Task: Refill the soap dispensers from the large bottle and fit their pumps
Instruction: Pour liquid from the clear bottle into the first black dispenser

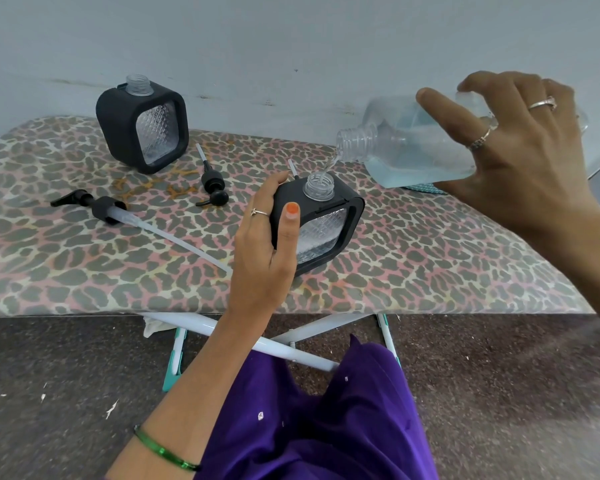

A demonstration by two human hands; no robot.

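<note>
My right hand [520, 143] grips the large clear bottle [406, 143] of pale blue soap, tipped on its side. A thin stream runs from its mouth into the open neck of the near black-framed dispenser [329, 220]. My left hand [267, 244] holds that dispenser by its left side on the board. A second dispenser [142, 126], neck open, stands at the back left. A small black pump [213, 185] lies between the two dispensers. A large pump with a long tube [108, 209] lies at the left.
Everything rests on a leopard-print ironing board [430, 271] set against a pale wall. White crossed legs and a speckled floor show below its near edge. Purple clothing fills the bottom centre. Something teal peeks out under the bottle at the right.
</note>
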